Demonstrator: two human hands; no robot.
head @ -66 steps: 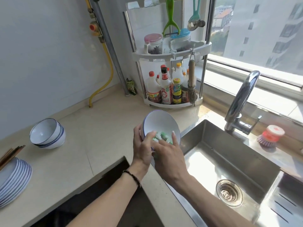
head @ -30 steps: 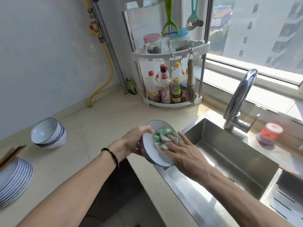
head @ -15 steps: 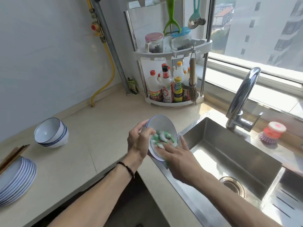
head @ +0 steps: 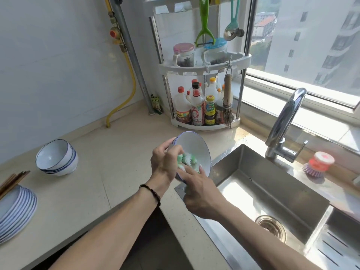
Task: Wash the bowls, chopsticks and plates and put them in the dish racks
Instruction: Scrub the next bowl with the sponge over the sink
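My right hand (head: 202, 193) presses a green-and-white scrubbing cloth (head: 186, 159) into the bowl (head: 196, 149), fingers fairly straight over it. My left hand (head: 165, 162), a dark bead bracelet (head: 151, 192) on its wrist, has its grip curled round the bowl's near rim, thumb inside. The bowl is white glazed ceramic with a thin blue rim line, tilted on edge above the corner where the pale speckled stone worktop (head: 101, 172) meets the stainless steel sink (head: 272, 191). The sink is rectangular, sunlit, with a round drain strainer (head: 271, 228) in its floor.

To my left on the worktop sits a stack of blue-rimmed plates (head: 16, 209) with brown chopsticks (head: 12, 181) lying across them, and beyond them three nested bowls (head: 57, 157).

Further off, a curved chrome faucet (head: 284, 123) rises behind the sink, a red-topped dish brush (head: 319, 163) beside it. In the corner stands a white two-tier rack (head: 204, 69) holding sauce bottles (head: 196, 106) below and lidded jars (head: 184, 54) above, next to a sunny window (head: 311, 41).
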